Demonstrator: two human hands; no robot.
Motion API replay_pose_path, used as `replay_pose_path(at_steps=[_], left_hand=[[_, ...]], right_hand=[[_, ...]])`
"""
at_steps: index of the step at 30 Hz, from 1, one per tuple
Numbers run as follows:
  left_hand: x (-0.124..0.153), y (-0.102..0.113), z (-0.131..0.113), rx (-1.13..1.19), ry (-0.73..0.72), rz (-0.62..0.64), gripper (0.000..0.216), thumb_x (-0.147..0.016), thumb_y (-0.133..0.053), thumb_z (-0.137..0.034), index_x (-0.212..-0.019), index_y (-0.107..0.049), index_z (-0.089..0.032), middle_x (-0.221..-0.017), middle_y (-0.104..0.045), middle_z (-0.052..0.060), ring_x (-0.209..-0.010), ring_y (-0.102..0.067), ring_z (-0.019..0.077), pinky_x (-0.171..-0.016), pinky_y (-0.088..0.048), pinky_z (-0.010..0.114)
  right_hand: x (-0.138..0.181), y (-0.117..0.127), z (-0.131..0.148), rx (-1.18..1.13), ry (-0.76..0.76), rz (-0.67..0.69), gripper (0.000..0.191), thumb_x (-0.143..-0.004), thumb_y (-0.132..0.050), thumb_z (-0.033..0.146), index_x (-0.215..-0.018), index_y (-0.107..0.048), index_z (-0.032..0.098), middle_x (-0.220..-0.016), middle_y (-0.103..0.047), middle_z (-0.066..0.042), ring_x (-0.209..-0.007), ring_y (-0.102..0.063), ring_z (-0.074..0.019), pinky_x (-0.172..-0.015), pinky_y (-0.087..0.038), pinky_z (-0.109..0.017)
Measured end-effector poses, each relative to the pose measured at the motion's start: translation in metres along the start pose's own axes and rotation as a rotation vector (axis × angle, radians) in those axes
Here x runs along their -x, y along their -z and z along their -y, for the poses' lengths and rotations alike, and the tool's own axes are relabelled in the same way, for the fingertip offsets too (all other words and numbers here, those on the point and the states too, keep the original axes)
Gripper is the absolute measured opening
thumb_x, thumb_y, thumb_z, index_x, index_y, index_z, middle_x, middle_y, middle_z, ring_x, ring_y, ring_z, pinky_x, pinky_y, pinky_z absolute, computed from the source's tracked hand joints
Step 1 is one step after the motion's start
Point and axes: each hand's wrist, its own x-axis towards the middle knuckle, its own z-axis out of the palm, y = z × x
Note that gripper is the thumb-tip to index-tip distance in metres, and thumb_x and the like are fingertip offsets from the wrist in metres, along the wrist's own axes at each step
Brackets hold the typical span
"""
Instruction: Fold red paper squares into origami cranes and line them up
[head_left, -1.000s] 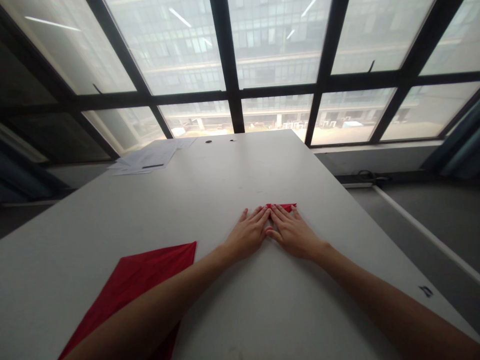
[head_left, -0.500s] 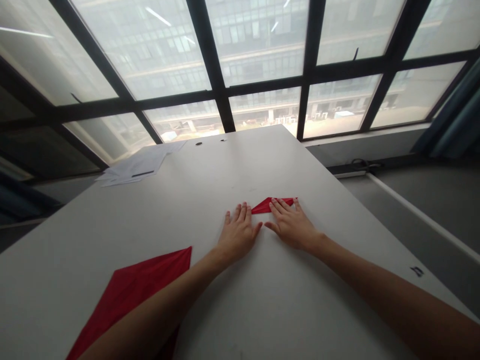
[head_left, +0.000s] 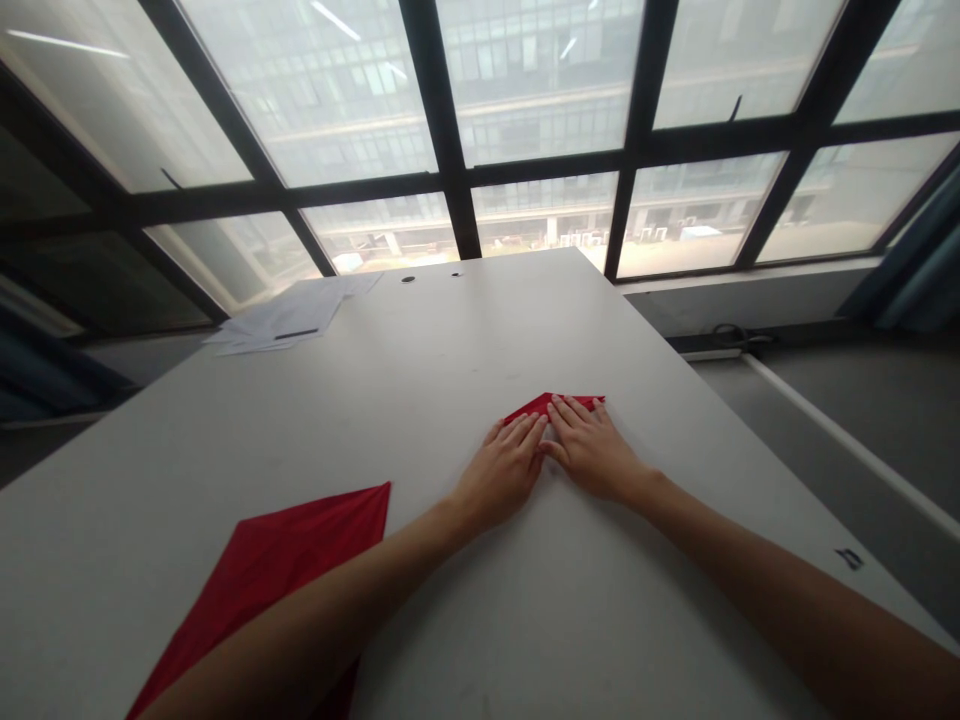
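Note:
A small folded red paper (head_left: 538, 404) lies on the white table (head_left: 420, 380), mostly hidden under my hands. My left hand (head_left: 504, 470) rests flat with fingers stretched out, its fingertips on the paper's left part. My right hand (head_left: 591, 450) lies flat beside it, fingers extended over the paper's right part. The two hands touch at the thumbs. Neither hand grips anything; both press down.
A large red sheet (head_left: 277, 570) lies at the table's near left, partly under my left forearm. A stack of white papers (head_left: 292, 318) sits at the far left corner. Big windows stand behind the table. The floor and a white rail (head_left: 840, 440) lie to the right.
My left hand had slid left off the paper half a second ago; it has moved back right onto it, next to my right hand. The view shifted slightly.

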Motion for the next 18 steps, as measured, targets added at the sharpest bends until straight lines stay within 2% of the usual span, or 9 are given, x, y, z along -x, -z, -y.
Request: replay_pose_path(at_steps=[3,5,7,9,13,15,18], left_hand=[[0.0,0.001,0.001,0.014,0.025,-0.007,0.047,-0.103,-0.035,-0.038,-0.147,-0.04,-0.021,-0.151,-0.047,0.012,-0.14,-0.043,0.0237,-0.12,-0.023,0.047],[0.001,0.002,0.002,0.012,0.043,-0.015,0.044,-0.103,-0.037,-0.042,-0.143,-0.045,-0.025,-0.151,-0.047,0.01,-0.14,-0.042,0.0249,-0.12,-0.02,0.051],[0.001,0.003,0.005,0.014,0.075,-0.022,0.042,-0.103,-0.037,-0.044,-0.14,-0.048,-0.028,-0.15,-0.047,0.008,-0.141,-0.04,0.0261,-0.12,-0.018,0.054],[-0.001,0.003,0.009,0.033,0.112,-0.026,0.04,-0.103,-0.035,-0.042,-0.138,-0.049,-0.027,-0.15,-0.048,0.007,-0.142,-0.038,0.0268,-0.119,-0.019,0.055],[-0.007,0.002,0.019,0.12,0.16,-0.039,0.033,-0.103,-0.039,-0.034,-0.128,-0.057,-0.024,-0.145,-0.054,0.006,-0.14,-0.042,0.0256,-0.117,-0.03,0.048],[-0.01,0.002,0.022,0.145,0.148,-0.07,0.028,-0.101,-0.044,-0.03,-0.121,-0.061,-0.022,-0.14,-0.057,0.006,-0.136,-0.046,0.0246,-0.115,-0.034,0.044],[-0.012,0.002,0.022,0.152,0.11,-0.119,0.021,-0.096,-0.052,-0.024,-0.113,-0.063,-0.02,-0.131,-0.062,0.007,-0.125,-0.054,0.023,-0.112,-0.039,0.039]], right_hand=[[-0.001,0.008,0.002,-0.007,-0.013,-0.048,0.06,-0.103,-0.024,0.052,-0.139,-0.054,0.015,-0.149,-0.049,-0.016,-0.135,-0.043,-0.0312,-0.113,-0.023,-0.055],[-0.001,0.015,0.005,-0.015,-0.015,-0.078,0.053,-0.104,-0.025,0.049,-0.122,-0.066,0.021,-0.133,-0.063,-0.013,-0.121,-0.052,-0.0292,-0.108,-0.028,-0.05],[-0.001,0.022,0.009,-0.029,0.005,-0.093,0.053,-0.104,-0.026,0.047,-0.106,-0.073,0.023,-0.113,-0.07,-0.011,-0.108,-0.056,-0.0266,-0.103,-0.032,-0.046],[0.0,0.026,0.012,-0.059,0.057,-0.09,0.054,-0.104,-0.027,0.047,-0.097,-0.074,0.023,-0.101,-0.07,-0.01,-0.1,-0.057,-0.0245,-0.097,-0.034,-0.041],[0.001,0.024,0.016,-0.179,0.161,-0.086,0.049,-0.105,-0.031,0.043,-0.09,-0.073,0.024,-0.095,-0.069,-0.005,-0.092,-0.057,-0.0202,-0.089,-0.037,-0.034],[0.0,0.02,0.015,-0.234,0.116,-0.14,0.048,-0.106,-0.031,0.039,-0.086,-0.072,0.023,-0.093,-0.068,-0.004,-0.09,-0.058,-0.0188,-0.087,-0.038,-0.032],[-0.003,0.013,0.011,-0.269,-0.074,-0.277,0.043,-0.105,-0.033,0.034,-0.086,-0.069,0.02,-0.093,-0.068,-0.006,-0.091,-0.057,-0.0194,-0.088,-0.039,-0.032]])
